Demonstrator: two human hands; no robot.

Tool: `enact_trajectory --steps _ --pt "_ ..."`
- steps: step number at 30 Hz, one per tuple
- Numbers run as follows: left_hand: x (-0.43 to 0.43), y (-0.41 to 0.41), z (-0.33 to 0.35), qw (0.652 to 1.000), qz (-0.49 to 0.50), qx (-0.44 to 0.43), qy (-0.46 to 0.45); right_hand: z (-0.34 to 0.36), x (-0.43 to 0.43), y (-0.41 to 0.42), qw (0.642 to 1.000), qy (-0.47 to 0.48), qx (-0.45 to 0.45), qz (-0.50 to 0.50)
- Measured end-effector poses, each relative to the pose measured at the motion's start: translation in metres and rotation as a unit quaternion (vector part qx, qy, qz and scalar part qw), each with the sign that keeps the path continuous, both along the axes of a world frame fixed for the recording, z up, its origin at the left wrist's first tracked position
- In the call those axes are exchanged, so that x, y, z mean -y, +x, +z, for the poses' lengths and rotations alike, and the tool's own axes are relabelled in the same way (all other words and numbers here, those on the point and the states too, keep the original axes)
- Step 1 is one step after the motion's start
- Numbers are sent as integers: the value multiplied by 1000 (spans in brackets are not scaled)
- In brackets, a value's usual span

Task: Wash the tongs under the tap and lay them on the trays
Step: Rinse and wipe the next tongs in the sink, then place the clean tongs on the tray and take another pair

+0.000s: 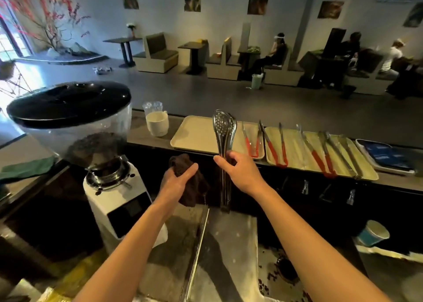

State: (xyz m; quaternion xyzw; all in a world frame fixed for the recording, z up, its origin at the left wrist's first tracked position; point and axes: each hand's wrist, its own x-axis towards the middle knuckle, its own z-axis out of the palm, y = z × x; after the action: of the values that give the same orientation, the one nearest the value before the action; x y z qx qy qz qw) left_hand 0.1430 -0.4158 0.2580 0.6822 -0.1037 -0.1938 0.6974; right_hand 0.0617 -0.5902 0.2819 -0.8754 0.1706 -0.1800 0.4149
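Desk: long ledge carrying the trays and a white cup.
Grinder: white body, bean hopper with black lid, at left.
Sink: steel basin below both arms.
Trays: beige, side by side on the desk; red-handled tongs and plain steel ones lie across them.
Cloth: dark brown, bunched in the left hand, fingers curled around it.
Perforated tongs: upright above the sink, right hand fingers pinching the handles.

A single head-worn wide-angle view is given, aimed forward and down over the sink. The trays are seen close at 12 o'clock, the seating far beyond.
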Motion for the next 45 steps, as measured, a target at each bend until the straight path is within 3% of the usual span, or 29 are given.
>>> enact_trajectory --steps 10,20,25,39,45 --pt "93 62 16 997 -11 -49 -53 17 101 100 989 -101 -86 -57" --pt "148 98 8 989 39 -121 -70 -23 161 201 971 -134 -170 -103" --pt "158 105 5 984 59 -143 -89 -41 165 219 961 -201 -147 -120" --pt "142 107 -14 981 54 -144 -114 -53 153 218 935 -276 -153 -160" --pt "101 91 -21 981 80 -142 -105 -50 97 180 972 -204 -51 -107"
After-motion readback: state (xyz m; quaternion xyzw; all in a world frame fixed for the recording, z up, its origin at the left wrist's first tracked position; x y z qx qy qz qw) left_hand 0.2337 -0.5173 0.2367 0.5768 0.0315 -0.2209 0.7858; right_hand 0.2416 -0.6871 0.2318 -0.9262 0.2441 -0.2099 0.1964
